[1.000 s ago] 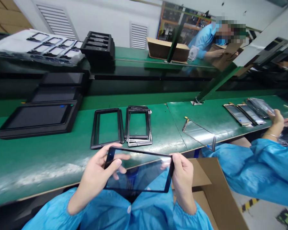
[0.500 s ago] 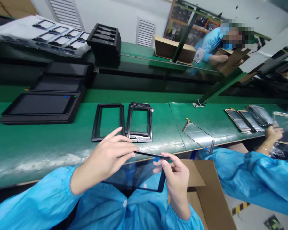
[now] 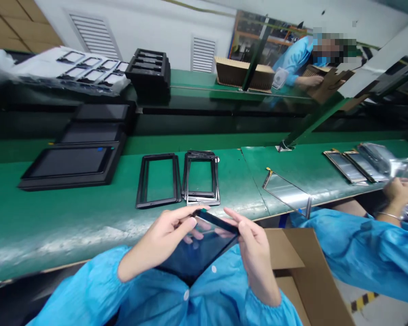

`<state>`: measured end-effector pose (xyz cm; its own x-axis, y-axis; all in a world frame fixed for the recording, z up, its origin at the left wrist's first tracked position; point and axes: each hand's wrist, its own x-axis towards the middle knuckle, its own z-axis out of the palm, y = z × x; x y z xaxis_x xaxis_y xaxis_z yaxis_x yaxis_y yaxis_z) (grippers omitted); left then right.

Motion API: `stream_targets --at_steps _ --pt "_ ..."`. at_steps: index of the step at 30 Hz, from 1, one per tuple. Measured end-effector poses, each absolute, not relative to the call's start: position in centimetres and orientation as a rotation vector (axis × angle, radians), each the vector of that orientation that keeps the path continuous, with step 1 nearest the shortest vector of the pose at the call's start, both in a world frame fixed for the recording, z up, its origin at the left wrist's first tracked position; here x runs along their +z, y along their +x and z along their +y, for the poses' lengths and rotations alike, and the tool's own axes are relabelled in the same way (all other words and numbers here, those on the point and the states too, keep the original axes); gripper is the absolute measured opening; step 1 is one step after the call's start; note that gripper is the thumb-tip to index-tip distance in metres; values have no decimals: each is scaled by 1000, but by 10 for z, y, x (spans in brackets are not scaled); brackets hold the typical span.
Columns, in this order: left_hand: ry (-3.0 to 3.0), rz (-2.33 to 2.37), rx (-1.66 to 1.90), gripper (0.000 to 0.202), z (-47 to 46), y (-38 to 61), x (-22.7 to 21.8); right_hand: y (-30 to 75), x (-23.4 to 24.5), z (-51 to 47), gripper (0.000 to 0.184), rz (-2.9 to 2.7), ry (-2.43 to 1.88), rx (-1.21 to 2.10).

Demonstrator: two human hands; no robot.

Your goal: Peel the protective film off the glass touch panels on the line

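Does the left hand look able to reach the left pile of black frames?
Probably yes: the left pile of black frames lies beyond the left hand, nothing visible between, but this hand may need to release the glass panel.

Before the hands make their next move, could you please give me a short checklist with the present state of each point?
1. Left hand on the glass panel: ok, gripping near its upper left corner.
2. Right hand on the panel: ok, at its right corner.
3. Panel off the left frame stack and right frame stack: ok, held up in the hands.
4. Panel free of marks: cannot tell, reflections interfere.
5. Co-worker's hand clear of the panel: ok, far right.
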<state>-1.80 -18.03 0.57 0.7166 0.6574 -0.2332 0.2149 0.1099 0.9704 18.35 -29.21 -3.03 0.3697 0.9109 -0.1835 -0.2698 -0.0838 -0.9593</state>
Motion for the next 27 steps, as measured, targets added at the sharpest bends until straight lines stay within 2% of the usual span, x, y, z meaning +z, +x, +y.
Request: stream_targets --at_steps 3,6,9,15,20,23,25,27 --pt "1193 814 428 55 -185 -24 0 190 -35 -291 42 -631 -1348 1051" --pt "1126 827 462 62 -189 -27 -4 189 -31 -290 46 -649 -1348 1045" --pt "1102 833 461 63 -193 -27 -6 184 -25 -287 50 -684 -1347 1053" --pt "1113 812 448 62 -192 -30 -10 182 -17 -288 45 -779 -1382 985" --pt "1566 798 488 49 -184 -33 -3 178 -15 -291 41 -900 -1425 947" --pt "1963 690 352 59 -181 -32 8 171 -15 -289 33 -1108 -1406 1002" --pt "1993 625 221 61 -180 -32 13 171 -17 -286 23 -1135 -1328 1067" --pt "1810 684 207 55 -179 -34 16 180 -20 -284 21 -994 -1286 1017"
